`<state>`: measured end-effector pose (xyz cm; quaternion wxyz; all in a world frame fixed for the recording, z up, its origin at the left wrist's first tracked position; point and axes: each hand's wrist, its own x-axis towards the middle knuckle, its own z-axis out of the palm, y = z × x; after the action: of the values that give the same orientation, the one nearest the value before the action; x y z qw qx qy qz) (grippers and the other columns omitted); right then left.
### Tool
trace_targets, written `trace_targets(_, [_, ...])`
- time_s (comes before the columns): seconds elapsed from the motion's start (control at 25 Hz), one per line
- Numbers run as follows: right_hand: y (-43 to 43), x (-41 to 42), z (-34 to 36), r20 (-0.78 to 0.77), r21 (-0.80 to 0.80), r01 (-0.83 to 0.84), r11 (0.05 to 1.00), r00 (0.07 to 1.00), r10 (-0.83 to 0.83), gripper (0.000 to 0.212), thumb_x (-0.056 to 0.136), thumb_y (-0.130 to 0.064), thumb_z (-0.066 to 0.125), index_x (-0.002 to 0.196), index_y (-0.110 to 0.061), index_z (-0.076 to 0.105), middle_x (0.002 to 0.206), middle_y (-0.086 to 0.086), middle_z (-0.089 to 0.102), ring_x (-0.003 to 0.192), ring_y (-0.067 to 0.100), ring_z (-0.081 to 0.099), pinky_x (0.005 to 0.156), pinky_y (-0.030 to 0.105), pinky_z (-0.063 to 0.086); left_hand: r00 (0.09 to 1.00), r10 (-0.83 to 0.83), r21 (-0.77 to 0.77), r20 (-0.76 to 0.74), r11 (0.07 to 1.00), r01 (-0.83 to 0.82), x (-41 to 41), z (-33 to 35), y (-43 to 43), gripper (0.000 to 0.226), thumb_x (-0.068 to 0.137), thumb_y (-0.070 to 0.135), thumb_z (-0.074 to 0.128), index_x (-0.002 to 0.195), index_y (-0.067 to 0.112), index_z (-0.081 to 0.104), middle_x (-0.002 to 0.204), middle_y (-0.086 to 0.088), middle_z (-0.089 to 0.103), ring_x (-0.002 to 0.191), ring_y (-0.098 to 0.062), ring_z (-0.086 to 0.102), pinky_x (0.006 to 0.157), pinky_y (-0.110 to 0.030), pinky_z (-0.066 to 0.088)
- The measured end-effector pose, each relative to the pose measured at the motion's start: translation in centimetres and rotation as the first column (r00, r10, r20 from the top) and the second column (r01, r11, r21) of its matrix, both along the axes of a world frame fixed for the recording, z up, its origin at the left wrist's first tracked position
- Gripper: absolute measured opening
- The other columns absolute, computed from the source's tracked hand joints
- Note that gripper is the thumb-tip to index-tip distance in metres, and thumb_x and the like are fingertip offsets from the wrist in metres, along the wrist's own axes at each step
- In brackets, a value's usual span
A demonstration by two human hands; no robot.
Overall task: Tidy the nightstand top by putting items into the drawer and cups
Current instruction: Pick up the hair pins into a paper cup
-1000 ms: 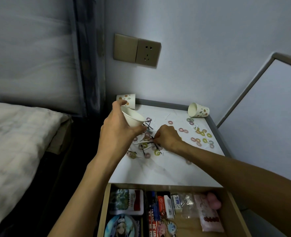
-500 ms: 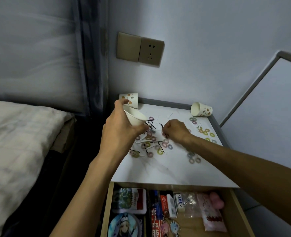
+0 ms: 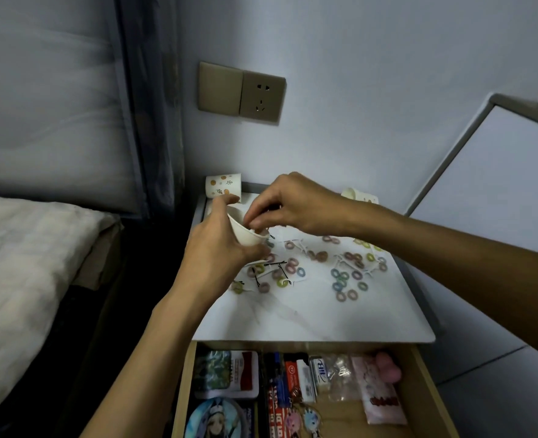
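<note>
1. White marble-patterned nightstand top (image 3: pixel 293 317), strewn with small items.
2. Open wooden drawer (image 3: pixel 434 398) below it, packed with packets.
3. Left hand (image 3: pixel 217 252) grips a tilted plain white paper cup (image 3: pixel 245 233) over the top's left rear.
4. Right hand (image 3: pixel 293 203): fingertips bunched at the cup's mouth; whether they pinch anything, I cannot tell.
5. Small coloured hair rings (image 3: pixel 340 285) and thin black hairpins (image 3: pixel 275 263) lie scattered on the top.

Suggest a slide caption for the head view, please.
Left hand holds a paper cup; right hand reaches into it above scattered rings.

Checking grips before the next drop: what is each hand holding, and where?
Left hand grips the cup round its side wall. Right hand hovers at the cup's mouth, fingertips bunched; whether they pinch anything cannot be told.
</note>
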<state>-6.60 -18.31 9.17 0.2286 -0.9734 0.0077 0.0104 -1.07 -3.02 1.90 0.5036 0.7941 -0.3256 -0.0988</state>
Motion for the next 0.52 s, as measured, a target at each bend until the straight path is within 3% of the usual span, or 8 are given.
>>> trace_targets(0.12, [0.0,0.2,-0.6,0.024,0.095,0.008,0.995,1.000,-0.010,0.018,0.084,-0.013,0.073,0.100,-0.020,0.077,0.082,-0.017,0.071,0.074,-0.001,0.067,0.070,0.012,0.050,1.000,-0.018,-0.012,0.009,1.000,0.018,-0.1,0.2,0.0,0.088,0.063,0.030,0.089,0.136,0.028,0.040,0.107,0.008,0.060,0.093,-0.014,0.061,0.074,-0.027,0.050])
trace_targets(0.24, [-2.1,-0.4,-1.8,0.160,0.264,0.190,0.946,0.958,-0.237,0.010,0.086,-0.011,0.071,0.093,-0.017,0.075,0.076,-0.007,0.072,0.064,0.006,0.065,0.059,0.016,0.049,1.000,0.013,-0.013,0.003,1.000,-0.013,0.1,0.0,0.1,0.088,0.060,0.032,0.089,0.134,0.031,0.040,0.109,0.004,0.061,0.094,-0.018,0.060,0.078,-0.034,0.052])
trace_targets(0.32, [-3.7,-1.5,-4.1,0.091,0.172,0.358,0.918,0.922,-0.376,0.006,0.086,-0.012,0.071,0.090,-0.014,0.075,0.077,0.000,0.073,0.060,0.005,0.063,0.055,0.014,0.047,0.999,0.034,-0.026,-0.007,0.999,-0.034,0.3,-0.1,0.1,0.088,0.059,0.033,0.089,0.133,0.033,0.041,0.111,0.002,0.062,0.095,-0.020,0.060,0.081,-0.040,0.054])
trace_targets(0.4, [-4.5,-2.8,-7.6,-0.071,-0.021,0.463,0.886,0.883,-0.463,0.003,0.084,-0.013,0.072,0.084,-0.013,0.076,0.075,0.000,0.074,0.058,0.003,0.063,0.055,0.012,0.047,0.999,0.052,-0.042,-0.009,0.998,-0.052,0.3,-0.2,0.1,0.088,0.058,0.033,0.089,0.132,0.032,0.041,0.113,0.002,0.061,0.097,-0.021,0.060,0.083,-0.042,0.054])
trace_targets(0.52, [-4.4,-3.6,-11.7,-0.145,-0.116,0.542,0.832,0.820,-0.554,0.018,0.084,-0.019,0.072,0.069,-0.008,0.073,0.054,-0.008,0.062,0.051,0.005,0.059,0.059,0.022,0.052,0.998,0.066,-0.053,-0.007,0.996,-0.066,0.4,-0.2,0.1,0.087,0.059,0.034,0.089,0.132,0.032,0.041,0.114,0.001,0.060,0.098,-0.022,0.060,0.083,-0.044,0.055])
